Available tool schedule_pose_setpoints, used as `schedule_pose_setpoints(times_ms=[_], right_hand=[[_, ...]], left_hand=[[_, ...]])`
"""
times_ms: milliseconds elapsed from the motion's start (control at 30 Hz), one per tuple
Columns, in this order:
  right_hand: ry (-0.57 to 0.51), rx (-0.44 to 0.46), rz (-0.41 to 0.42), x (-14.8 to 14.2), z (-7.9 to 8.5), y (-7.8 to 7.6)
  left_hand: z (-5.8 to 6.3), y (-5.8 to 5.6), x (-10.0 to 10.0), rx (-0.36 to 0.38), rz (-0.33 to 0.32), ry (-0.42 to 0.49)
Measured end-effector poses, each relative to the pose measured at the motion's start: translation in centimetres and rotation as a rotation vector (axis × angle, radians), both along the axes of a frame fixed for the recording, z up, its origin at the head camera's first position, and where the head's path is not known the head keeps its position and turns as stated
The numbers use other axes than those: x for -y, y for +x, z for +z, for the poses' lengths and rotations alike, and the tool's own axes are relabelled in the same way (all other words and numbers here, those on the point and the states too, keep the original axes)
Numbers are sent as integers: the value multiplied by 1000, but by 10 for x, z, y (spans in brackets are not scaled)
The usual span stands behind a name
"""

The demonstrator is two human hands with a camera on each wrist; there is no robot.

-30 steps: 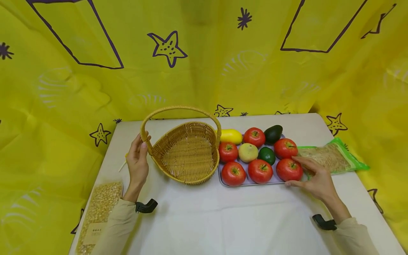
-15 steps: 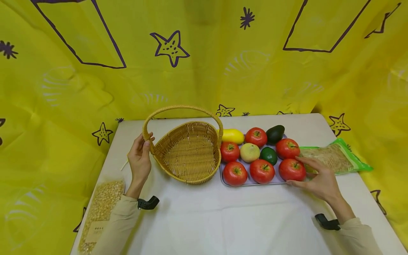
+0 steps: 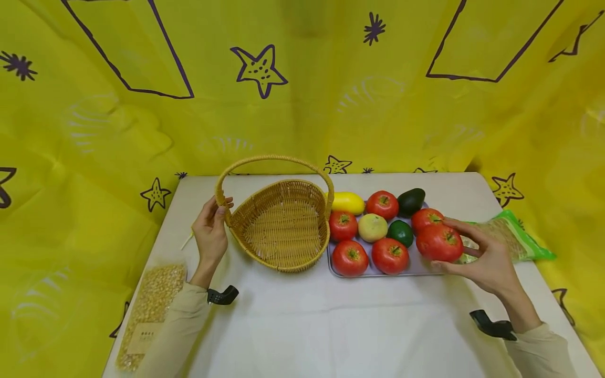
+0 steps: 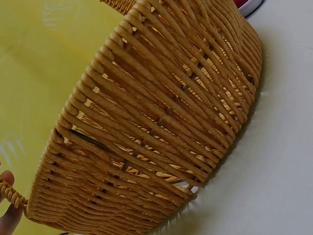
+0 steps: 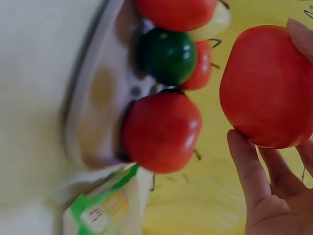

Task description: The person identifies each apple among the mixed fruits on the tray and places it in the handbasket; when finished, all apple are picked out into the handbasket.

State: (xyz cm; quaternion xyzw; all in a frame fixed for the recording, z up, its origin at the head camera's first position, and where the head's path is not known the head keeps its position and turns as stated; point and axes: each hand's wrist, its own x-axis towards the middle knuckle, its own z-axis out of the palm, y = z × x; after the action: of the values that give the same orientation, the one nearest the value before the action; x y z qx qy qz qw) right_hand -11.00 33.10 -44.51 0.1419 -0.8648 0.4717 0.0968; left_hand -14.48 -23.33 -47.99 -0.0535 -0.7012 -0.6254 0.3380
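At the handle's left foot, my left hand grips the heart-shaped wicker basket, which stands on the table with nothing inside. Its woven side fills the left wrist view. My right hand holds a red apple between thumb and fingers, raised over the right end of a metal tray. In the right wrist view that apple is well apart from the tray. On the tray lie several more red apples, a pale yellow round fruit, a green lime-like fruit and a dark avocado.
A yellow oblong fruit or vegetable lies at the tray's back left, partly behind the basket handle. A green-edged packet lies right of the tray. A bag of yellow kernels lies along the left edge, with a thin pale stick beyond it.
My right hand has lifted the front-right apple up from the tray and slightly rightward. The left hand keeps its grip on the basket. The head view has shifted a little.
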Motion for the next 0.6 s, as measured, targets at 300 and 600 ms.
schedule_pose_setpoints(times_ms=[300,600], right_hand=[[-177,10,135,25,11,-15],[-171,96,241,66,15,-32]], left_hand=[[-2,-1,0,27,47,-6],[-3,-1,0,38,47,12]])
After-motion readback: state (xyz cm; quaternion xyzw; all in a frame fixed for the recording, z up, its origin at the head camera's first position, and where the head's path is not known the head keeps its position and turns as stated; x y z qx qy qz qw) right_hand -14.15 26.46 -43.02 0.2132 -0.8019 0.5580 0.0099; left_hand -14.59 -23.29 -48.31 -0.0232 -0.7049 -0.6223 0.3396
